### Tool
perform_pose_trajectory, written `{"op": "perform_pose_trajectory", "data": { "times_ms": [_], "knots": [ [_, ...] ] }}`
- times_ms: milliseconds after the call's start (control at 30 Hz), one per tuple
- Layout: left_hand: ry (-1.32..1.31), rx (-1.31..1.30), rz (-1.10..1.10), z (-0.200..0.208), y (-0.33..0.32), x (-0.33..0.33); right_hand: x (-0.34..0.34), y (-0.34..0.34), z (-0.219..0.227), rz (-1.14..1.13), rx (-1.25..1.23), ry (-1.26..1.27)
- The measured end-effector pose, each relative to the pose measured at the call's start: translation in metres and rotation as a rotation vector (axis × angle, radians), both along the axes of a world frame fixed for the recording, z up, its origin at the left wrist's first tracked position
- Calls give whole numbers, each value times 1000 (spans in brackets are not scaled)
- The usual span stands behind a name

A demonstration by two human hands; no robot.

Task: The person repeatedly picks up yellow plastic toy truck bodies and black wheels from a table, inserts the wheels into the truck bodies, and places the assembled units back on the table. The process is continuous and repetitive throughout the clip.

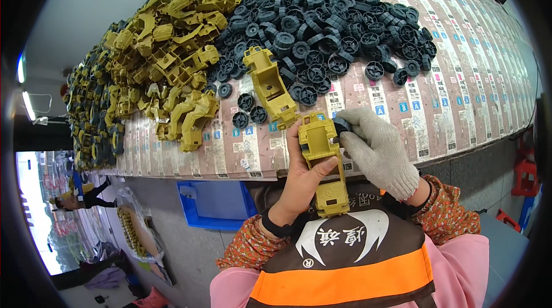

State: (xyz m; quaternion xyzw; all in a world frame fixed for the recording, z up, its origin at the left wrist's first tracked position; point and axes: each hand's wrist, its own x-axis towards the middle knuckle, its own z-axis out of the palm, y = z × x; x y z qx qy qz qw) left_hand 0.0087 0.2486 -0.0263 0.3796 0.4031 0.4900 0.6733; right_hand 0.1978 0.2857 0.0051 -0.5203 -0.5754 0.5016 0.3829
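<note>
My bare left hand [300, 180] is closed around a yellow plastic toy vehicle body [318, 138], held upright over the table's near edge. My right hand [380, 151], in a whitish knit glove, pinches a dark blue-grey toy wheel [341, 125] against the upper right side of that body. The gloved fingers partly cover the wheel, so I cannot tell whether it is seated. Just beyond my left hand, another yellow vehicle body [270, 85] lies on the table. A few loose wheels [258, 115] rest to its left.
A large heap of dark wheels [322, 26] covers the table's far middle. Yellow bodies [178, 43] are piled at the left, with more yellow-and-dark pieces [92, 101] beyond. Printed paper strips [460, 78] cover the tabletop. Below the near edge stands a blue tray [215, 223]; a red stool [525, 177] is at right.
</note>
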Motion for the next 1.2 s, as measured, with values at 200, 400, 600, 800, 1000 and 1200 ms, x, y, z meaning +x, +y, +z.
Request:
{"op": "perform_pose_trajectory", "data": {
  "times_ms": [200,400,600,800,1000,1200],
  "knots": [
    [113,110,3,-2,0,3,-2,-9,-5,42,253,-105],
    [265,228,-158,-8,4,0,7,-14,-1,148,378,-354],
    [199,162,-261,-7,5,-3,17,-9,13,214,252,-333],
    [165,130,-248,-7,6,1,20,-3,5,208,270,-244],
    [-94,-130,-23,0,7,6,48,68,12,154,440,-847],
    [-157,-176,56,4,11,-14,59,94,9,159,617,-1255]
  ]
}}
